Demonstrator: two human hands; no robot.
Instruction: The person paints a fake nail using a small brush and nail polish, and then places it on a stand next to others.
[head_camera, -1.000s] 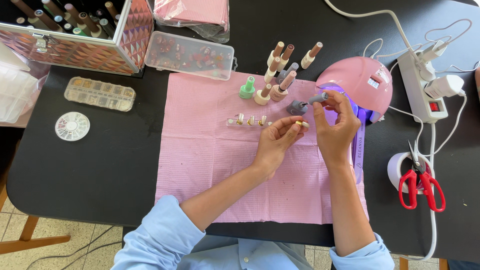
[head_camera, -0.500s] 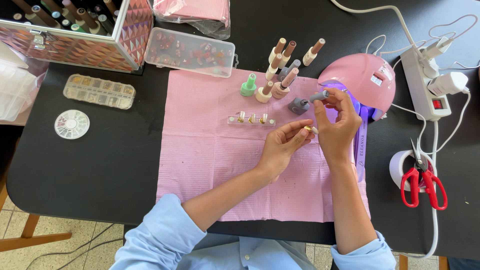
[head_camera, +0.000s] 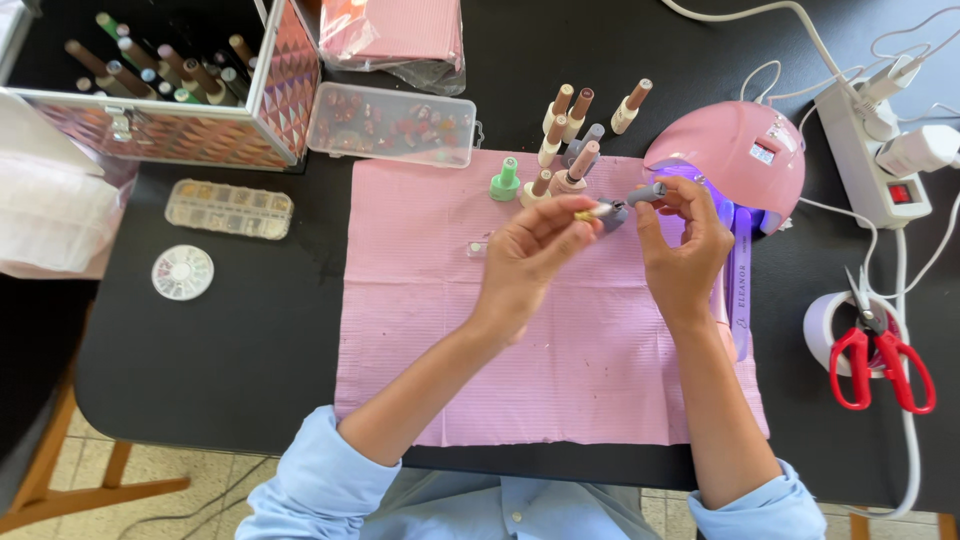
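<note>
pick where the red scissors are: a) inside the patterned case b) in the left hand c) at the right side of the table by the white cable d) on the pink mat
c: the red scissors lie on the black table at the right, beside the white cable, off the pink mat.

A nail-art workstation, likely in a salon or home studio — a black table (head_camera: 250, 330) laid with a pink disposable mat (head_camera: 440, 330). A pink curing lamp (head_camera: 735, 160) glows violet beside a cluster of nail polish bottles (head_camera: 570, 130), while a mirrored cosmetics case (head_camera: 200, 135) holds more bottles. Clear boxes of nail decorations (head_camera: 392, 125) and a round rhinestone wheel (head_camera: 183, 272) complete the setup — with red scissors (head_camera: 885, 365) near a power strip (head_camera: 865, 165).
</note>
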